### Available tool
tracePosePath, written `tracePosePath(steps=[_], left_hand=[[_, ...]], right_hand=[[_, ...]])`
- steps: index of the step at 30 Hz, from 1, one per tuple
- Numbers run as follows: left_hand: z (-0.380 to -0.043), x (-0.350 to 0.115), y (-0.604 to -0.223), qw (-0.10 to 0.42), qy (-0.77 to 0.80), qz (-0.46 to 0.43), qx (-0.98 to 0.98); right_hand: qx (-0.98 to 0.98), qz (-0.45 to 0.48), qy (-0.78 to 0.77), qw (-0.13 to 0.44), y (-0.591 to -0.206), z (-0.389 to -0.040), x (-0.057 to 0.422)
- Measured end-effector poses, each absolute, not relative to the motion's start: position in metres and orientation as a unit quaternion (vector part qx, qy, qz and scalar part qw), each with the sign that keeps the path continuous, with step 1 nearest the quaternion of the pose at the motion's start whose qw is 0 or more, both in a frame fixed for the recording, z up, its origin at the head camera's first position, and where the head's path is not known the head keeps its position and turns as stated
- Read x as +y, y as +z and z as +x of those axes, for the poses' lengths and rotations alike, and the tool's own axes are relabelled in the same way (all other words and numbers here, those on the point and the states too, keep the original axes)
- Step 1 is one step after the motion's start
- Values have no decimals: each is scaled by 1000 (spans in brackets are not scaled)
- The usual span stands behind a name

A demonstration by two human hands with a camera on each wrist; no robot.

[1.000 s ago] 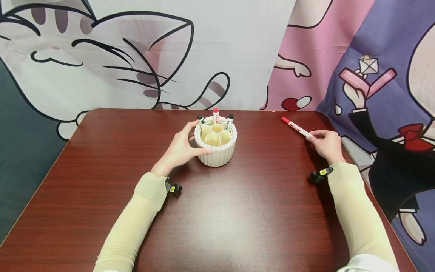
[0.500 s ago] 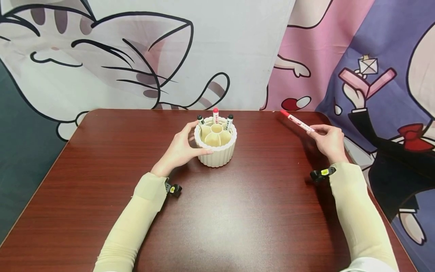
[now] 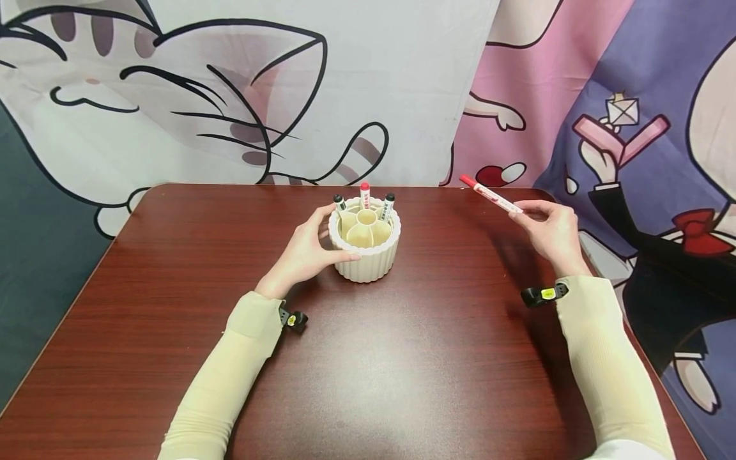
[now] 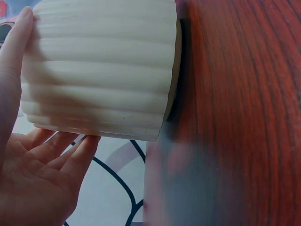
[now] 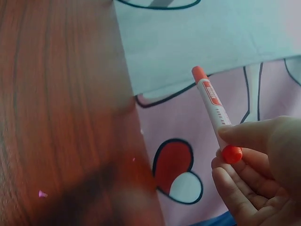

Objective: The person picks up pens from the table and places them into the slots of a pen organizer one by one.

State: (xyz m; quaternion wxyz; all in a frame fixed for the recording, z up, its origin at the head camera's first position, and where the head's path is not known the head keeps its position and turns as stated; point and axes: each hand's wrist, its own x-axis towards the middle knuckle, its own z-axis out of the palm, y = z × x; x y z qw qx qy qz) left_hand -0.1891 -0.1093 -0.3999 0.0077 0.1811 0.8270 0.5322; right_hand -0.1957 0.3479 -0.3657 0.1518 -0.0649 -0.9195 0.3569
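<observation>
A cream pen holder with a fluted outside and petal-shaped compartments stands on the table. In it are a red-capped marker at the back and two black-capped ones, a left marker and a right marker. My left hand grips the holder from the left, thumb across the front and fingers behind, as the left wrist view also shows. Over the table's right side, my right hand pinches a white marker with a red cap. Its red end shows by the thumb in the right wrist view.
The dark red-brown wooden table ends at the back against a printed cloth with cartoon figures. A tiny pink speck lies on the tabletop in the right wrist view.
My right hand has lifted the red-capped marker off the table and moved it up and slightly left. My left hand and the pen holder stay where they were.
</observation>
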Motion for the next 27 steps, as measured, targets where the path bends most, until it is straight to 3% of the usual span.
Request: tracePosePath(steps=[27], left_hand=[[-189,-109,-402,9,543,181,820]], right_hand=[[-889,21,427,162,-329,-173,305]])
